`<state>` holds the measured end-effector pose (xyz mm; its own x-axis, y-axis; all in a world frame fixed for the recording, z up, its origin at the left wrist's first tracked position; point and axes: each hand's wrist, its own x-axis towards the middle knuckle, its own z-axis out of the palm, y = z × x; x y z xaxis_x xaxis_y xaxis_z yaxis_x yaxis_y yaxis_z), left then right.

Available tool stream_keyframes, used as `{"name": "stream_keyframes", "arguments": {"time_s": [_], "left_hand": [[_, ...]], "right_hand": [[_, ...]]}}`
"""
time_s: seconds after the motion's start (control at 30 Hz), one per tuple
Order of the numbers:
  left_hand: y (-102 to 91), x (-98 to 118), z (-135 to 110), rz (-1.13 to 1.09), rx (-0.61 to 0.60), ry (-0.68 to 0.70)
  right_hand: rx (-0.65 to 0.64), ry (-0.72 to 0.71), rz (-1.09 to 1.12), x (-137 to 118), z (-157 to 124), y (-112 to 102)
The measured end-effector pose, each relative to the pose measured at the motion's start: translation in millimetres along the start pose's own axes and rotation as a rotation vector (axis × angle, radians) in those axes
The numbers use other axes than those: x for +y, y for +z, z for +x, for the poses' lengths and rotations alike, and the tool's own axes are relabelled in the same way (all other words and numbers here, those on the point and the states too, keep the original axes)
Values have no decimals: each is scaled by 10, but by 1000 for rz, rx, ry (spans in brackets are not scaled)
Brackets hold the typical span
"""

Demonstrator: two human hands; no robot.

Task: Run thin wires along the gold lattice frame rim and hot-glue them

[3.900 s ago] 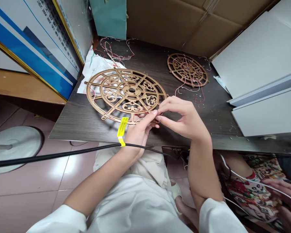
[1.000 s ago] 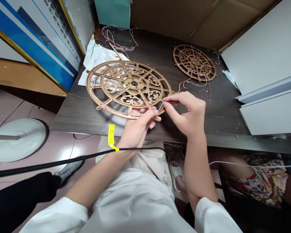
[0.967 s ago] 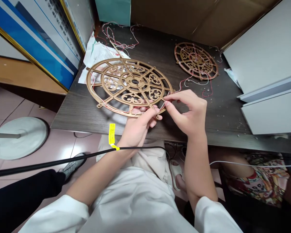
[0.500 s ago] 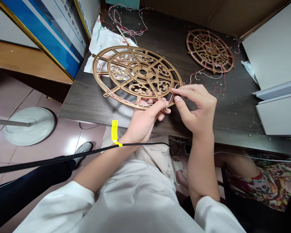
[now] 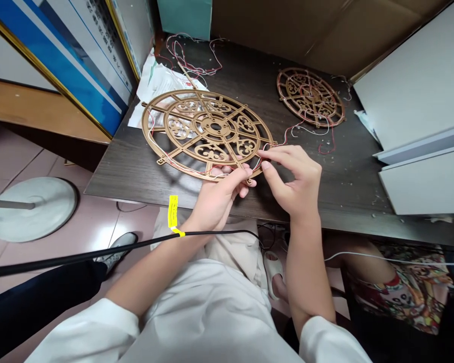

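A large round brown openwork disc [image 5: 205, 126], with spokes and scroll patterns, is held tilted over the table's near edge. My left hand [image 5: 221, 194] grips its near rim, thumb on top and fingers underneath. Thin red and white wires [image 5: 258, 163] run along the inside of the rim, from the left side round to the right. At the right rim my right hand [image 5: 297, 176] has its index finger and thumb close together at these wires. The exact contact of those fingertips is too small to make out clearly.
A second wired disc [image 5: 310, 96] lies at the back right of the dark table [image 5: 113, 171]. Tangled wire [image 5: 192, 58] and crumpled paper [image 5: 146, 93] lie back left. White boxes [image 5: 431, 181] stand right. A black cable [image 5: 113, 250] crosses before me. Other people's legs are nearby.
The camera view has shifted, so the table and discs appear lower and slightly left. Both hands keep nearly the same place on the disc and wires.
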<state>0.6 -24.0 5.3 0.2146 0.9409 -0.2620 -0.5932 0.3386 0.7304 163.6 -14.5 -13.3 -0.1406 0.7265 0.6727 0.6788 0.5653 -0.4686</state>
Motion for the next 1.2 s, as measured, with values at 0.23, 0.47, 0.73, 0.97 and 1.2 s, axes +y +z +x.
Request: {"name": "stream_keyframes", "arguments": {"time_s": [0.23,0.47,0.73,0.97,1.2], "left_hand": [[18,1,-8,2,-13,14],[-1,1,6,-12,-5,10],[-8,-7,15,-14,54,-8],[-12,0,27,-2,100,-19],[9,-20,36,22,126,-3]], "right_hand": [[9,4,-5,-9,-2,6],[8,12,-7,-20,-3,22],[43,89,-13,-19,-12,21],[178,376,32,-12,-30,41],[74,608,-10,109,-91,59]]}}
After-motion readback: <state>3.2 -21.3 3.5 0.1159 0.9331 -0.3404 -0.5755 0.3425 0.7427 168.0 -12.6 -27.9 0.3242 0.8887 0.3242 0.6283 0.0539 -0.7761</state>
